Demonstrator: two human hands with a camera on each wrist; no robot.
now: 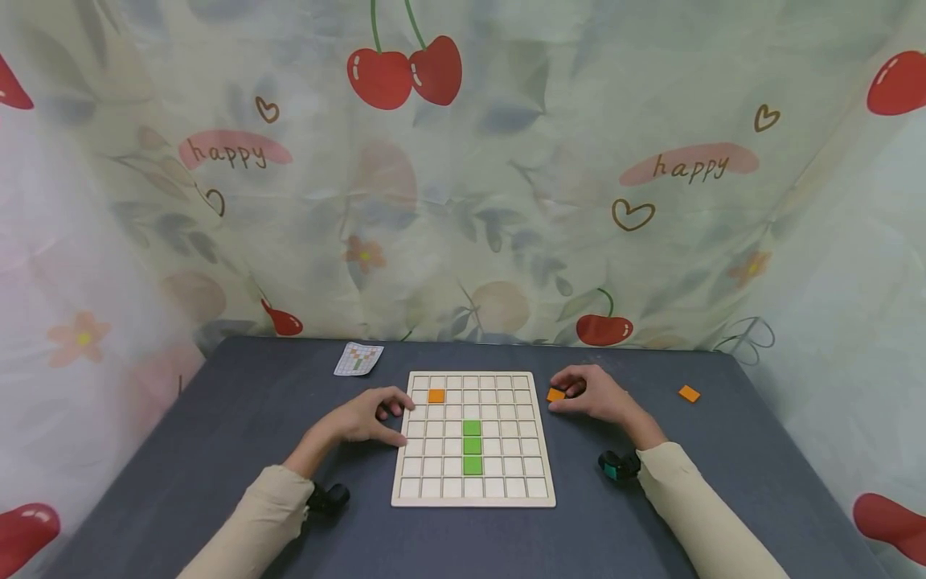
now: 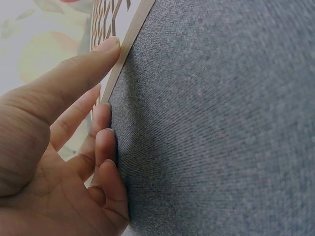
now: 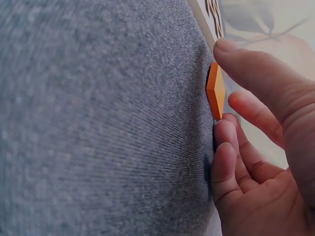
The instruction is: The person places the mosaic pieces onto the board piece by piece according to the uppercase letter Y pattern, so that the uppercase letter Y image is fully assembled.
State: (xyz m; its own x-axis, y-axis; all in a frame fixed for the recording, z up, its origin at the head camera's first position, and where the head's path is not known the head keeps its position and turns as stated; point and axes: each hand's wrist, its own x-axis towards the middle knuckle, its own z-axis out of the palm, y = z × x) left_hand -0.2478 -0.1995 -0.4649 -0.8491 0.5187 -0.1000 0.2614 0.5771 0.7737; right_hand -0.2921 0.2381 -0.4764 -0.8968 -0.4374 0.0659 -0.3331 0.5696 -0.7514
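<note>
A white gridded board (image 1: 473, 500) lies on the dark table, bearing an orange square tile (image 1: 436, 396) at upper left and a column of green tiles (image 1: 472, 445) near the middle. At the board's left edge, my left hand (image 1: 365, 416) rests its thumb and index finger against the rim; its other fingers bend loosely. Just right of the board, my right hand (image 1: 589, 394) has thumb and fingers spread around another orange tile (image 3: 215, 91), which lies on the table. In the right wrist view a small gap shows between the thumb tip (image 3: 225, 46) and this tile.
A further orange tile (image 1: 690, 393) lies farther right on the table (image 1: 637, 531). Behind the board, to the left, is a small paper card (image 1: 358, 359) printed with a coloured grid. A patterned curtain (image 1: 463, 201) hangs around the table, with a thin cable (image 1: 752, 338) at back right.
</note>
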